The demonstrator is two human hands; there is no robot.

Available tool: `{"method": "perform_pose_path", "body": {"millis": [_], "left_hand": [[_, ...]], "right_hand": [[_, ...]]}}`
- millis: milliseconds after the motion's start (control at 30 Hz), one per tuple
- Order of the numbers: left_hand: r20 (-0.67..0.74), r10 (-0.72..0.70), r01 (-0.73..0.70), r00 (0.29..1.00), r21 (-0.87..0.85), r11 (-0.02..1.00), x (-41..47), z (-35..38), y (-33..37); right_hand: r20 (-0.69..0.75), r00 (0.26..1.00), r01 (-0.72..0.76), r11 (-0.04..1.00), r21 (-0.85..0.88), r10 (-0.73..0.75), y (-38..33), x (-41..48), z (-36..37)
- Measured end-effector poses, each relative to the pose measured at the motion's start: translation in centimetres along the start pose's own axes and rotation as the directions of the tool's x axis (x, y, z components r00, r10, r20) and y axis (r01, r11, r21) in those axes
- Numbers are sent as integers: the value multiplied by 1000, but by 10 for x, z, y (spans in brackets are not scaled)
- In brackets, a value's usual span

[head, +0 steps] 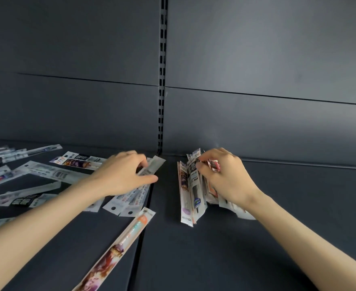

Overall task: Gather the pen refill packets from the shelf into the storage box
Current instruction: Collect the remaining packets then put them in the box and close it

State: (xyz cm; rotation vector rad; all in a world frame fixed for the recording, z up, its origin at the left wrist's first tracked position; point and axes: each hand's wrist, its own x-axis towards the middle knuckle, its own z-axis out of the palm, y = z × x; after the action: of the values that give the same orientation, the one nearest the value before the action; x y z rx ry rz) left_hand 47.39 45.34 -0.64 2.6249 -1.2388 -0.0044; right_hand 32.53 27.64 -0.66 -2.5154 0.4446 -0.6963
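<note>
The right hand [221,175] is gripping a bundle of pen refill packets [190,192], holding them on edge on the dark shelf [277,206], just right of its seam. The left hand [126,173] is pinching a clear packet [153,164] left of the seam. Loose packets [47,173] are lying spread at the left, with one long packet [120,244] lying nearer.

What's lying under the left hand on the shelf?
A fan of white refill packets lies under the left hand, which pinches their far ends. Their middles are covered by the palm, so the count is unclear.
</note>
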Motion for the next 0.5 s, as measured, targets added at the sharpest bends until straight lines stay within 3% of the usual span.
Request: {"method": "perform_pose_path", "body": {"millis": [133, 233, 367, 500], "left_hand": [[96, -89, 88, 991, 15, 996, -14, 5, -22], [138, -64, 81, 988, -115, 990, -14, 1, -32], [246, -17, 87, 969, -278, 957, -6, -4, -55], [232, 61, 9, 971, -291, 957, 0, -9, -70]], "right_hand": [[63, 990, 128, 992, -3, -128, -30, -1, 10], [203, 965, 177, 984, -21, -169, -52, 0, 23], [370, 917, 197, 975, -98, -148, -75, 9, 50], [375, 921, 188, 965, -183, -109, -103, 19, 72]]}}
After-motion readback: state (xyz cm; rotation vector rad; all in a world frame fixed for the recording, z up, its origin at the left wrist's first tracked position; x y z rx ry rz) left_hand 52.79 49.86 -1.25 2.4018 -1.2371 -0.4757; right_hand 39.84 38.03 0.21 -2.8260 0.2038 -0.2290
